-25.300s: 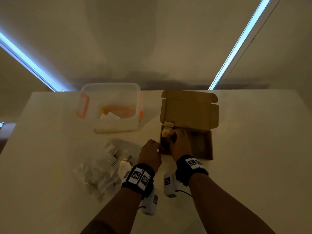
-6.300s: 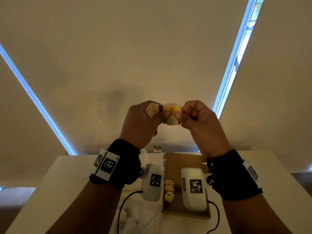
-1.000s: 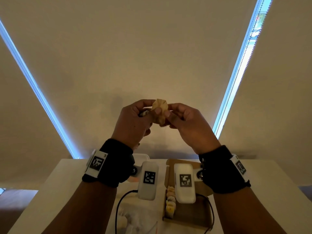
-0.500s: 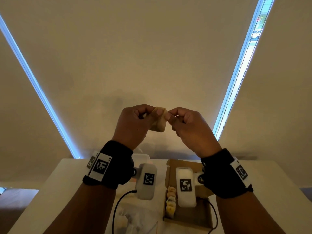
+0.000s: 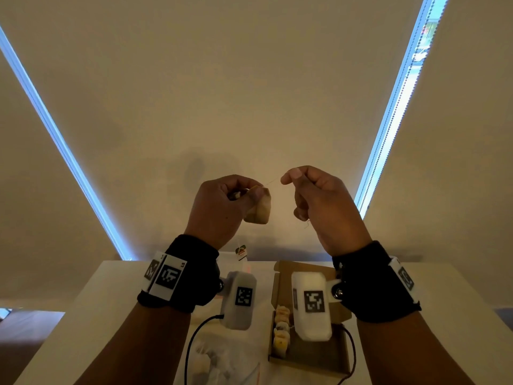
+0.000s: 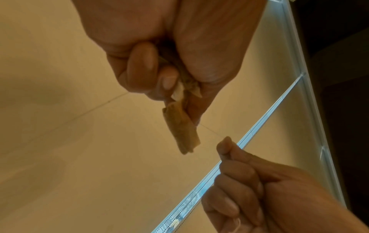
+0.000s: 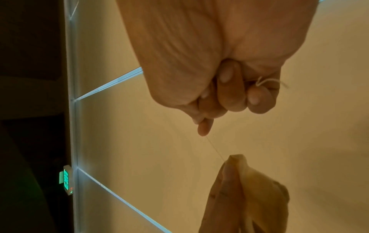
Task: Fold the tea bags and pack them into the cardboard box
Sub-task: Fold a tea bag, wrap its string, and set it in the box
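Held up at face height, my left hand point(image 5: 247, 194) pinches a folded brown tea bag point(image 5: 259, 211) between thumb and fingers; the bag point(image 6: 180, 128) juts out past the thumb. A thin string point(image 5: 273, 180) runs taut from the bag to my right hand point(image 5: 288, 177), which pinches it between thumb and forefinger. The string point(image 7: 214, 148) shows clearly in the right wrist view, and a loose end point(image 7: 267, 82) curls out of the fist. The paper tag point(image 5: 241, 251) dangles below my left wrist. Below, the open cardboard box point(image 5: 308, 357) holds a row of folded tea bags point(image 5: 281, 332) along its left wall.
A white table point(image 5: 458, 329) lies under my arms. A clear plastic bag of loose tea bags point(image 5: 219, 362) lies left of the box. A clear tub point(image 5: 244, 266) is mostly hidden behind my left wrist. Cables point(image 5: 194, 340) hang from the wrist cameras.
My hands have drawn apart. The right hand let go of the bag and now pulls its string out to the right, while the left hand keeps the bag, lowered a little.
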The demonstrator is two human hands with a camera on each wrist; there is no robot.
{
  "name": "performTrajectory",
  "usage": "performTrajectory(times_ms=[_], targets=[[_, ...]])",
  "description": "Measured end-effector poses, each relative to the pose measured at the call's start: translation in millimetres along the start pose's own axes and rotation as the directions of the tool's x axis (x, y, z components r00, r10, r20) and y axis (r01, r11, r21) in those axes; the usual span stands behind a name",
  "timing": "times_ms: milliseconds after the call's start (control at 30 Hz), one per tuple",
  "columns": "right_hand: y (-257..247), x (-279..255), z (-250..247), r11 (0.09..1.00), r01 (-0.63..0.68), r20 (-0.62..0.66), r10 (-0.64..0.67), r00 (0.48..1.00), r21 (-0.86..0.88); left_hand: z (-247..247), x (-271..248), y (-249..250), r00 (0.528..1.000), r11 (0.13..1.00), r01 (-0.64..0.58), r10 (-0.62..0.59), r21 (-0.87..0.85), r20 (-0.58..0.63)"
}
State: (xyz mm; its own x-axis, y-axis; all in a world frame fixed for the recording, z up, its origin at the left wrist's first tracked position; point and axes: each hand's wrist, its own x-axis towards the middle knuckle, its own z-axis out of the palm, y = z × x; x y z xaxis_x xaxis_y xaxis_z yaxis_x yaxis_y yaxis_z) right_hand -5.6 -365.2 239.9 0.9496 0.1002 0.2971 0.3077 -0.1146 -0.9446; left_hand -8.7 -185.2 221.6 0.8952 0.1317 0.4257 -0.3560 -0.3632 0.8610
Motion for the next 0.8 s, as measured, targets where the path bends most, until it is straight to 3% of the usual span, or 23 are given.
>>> performTrajectory(times_ms=[167, 300, 433, 533, 633, 800], targets=[[-1.4, -11.4, 11.5, 0.995, 0.09, 0.152, -0.081, 0.985, -0.053, 1.5, 3.1, 6.3, 0.997, 0.991, 0.074, -0.077, -0.112, -0.026], [8.9, -21.8, 16.1, 0.999, 0.039, 0.264, -0.033, 0.964, -0.019, -1.3, 11.2, 7.4, 0.99, 0.985, 0.104, -0.117, -0.14, -0.082], [21.1, -24.8, 16.1, 0.993, 0.023, 0.353, 0.019, 0.935, -0.115, -1.4, 15.4, 9.8, 0.98, 0.96, 0.153, -0.178, -0.235, -0.088], [27.4, -22.5, 13.1, 0.993, 0.0, 0.379, 0.045, 0.924, -0.119, -2.3, 14.2, 13.9, 0.973, 0.916, 0.205, -0.227, -0.344, -0.025], [31.5, -16.7, 6.9, 0.994, -0.028, 0.396, 0.069, 0.916, -0.11, -4.4, 11.0, 18.2, 0.972, 0.886, 0.236, -0.209, -0.4, 0.112], [21.5, -1.9, -7.9, 0.992, -0.083, 0.389, 0.114, 0.914, -0.094, -10.6, 4.7, 21.9, 0.96, 0.958, 0.186, -0.13, -0.217, 0.248]])
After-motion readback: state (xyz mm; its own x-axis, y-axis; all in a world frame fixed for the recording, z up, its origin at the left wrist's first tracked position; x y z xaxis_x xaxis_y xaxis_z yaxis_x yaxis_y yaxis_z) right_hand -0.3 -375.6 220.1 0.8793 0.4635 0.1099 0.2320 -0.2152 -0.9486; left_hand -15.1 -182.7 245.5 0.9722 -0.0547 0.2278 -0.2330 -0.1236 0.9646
